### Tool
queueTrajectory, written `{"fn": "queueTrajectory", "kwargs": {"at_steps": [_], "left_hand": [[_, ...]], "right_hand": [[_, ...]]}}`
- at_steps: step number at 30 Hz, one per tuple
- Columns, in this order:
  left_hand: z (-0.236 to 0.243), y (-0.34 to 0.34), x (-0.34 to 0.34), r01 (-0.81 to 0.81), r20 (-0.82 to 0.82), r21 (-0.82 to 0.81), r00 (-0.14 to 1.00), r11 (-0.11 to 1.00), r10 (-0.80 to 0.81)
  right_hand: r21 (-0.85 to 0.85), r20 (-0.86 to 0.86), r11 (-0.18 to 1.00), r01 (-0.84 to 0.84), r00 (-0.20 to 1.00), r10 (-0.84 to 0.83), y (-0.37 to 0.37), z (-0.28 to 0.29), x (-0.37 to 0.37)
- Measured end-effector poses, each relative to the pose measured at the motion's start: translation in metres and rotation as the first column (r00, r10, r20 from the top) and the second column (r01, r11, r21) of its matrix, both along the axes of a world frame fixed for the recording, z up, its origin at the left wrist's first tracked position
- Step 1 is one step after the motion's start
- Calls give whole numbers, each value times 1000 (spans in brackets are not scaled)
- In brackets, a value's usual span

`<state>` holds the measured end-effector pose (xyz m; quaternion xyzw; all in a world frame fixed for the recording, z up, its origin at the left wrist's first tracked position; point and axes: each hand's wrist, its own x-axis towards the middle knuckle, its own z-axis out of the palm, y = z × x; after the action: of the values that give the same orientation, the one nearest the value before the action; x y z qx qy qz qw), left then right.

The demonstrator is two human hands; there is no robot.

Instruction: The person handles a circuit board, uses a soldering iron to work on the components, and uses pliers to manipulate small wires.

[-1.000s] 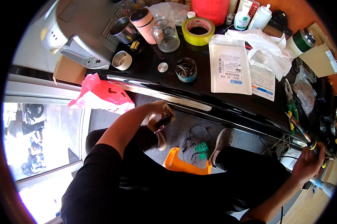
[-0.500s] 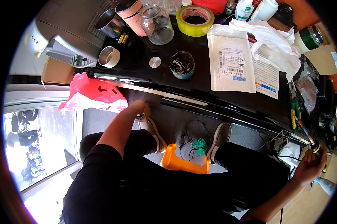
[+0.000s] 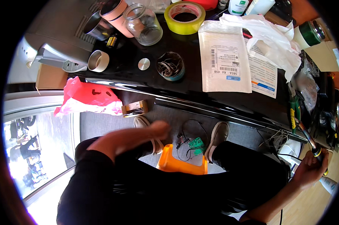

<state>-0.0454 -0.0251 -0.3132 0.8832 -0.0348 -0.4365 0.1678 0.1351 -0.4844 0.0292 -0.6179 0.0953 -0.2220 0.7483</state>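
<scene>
Black desk [image 3: 229, 101] with tape roll [image 3: 184, 11], jar [image 3: 143, 24], mailer [image 3: 222, 56], green circuit board [image 3: 195, 143] on orange stool [image 3: 182, 165], right hand [image 3: 308, 170] closed round soldering iron [image 3: 308, 138], left hand [image 3: 158, 129] blurred near board, grip unclear.

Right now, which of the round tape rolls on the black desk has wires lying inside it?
The small blue-rimmed roll at mid-desk, with thin wires coiled inside. The big yellow roll farther back has nothing inside it.

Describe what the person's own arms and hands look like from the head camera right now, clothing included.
Both arms wear short black sleeves that end above the elbow, leaving the forearms bare. The left hand is motion-blurred, so its fingers cannot be made out; no glove shows. The right hand is bare too, with no glove, watch or ring visible. Black trousers cover the legs below.
</scene>
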Motion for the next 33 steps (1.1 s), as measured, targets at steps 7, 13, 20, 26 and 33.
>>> {"fn": "queueTrajectory", "kwargs": {"at_steps": [7,13,20,26,33], "left_hand": [[-72,-110,-70,-411,-35,222,903,884,429],[-117,-130,-91,-358,71,277,933,892,353],[-89,-121,-71,-349,-69,254,924,902,377],[-53,-99,-44,-390,-139,81,907,917,398],[-72,-158,-13,-449,44,6,893,894,448]], "right_hand": [[34,-20,995,-94,995,94,0,2,2],[33,-33,999,8,999,-7,1,0,11],[-10,-4,990,-141,990,141,-7,-3,8],[-77,68,936,-344,935,349,-22,-7,5],[110,70,965,-236,971,230,-14,1,0]]}}
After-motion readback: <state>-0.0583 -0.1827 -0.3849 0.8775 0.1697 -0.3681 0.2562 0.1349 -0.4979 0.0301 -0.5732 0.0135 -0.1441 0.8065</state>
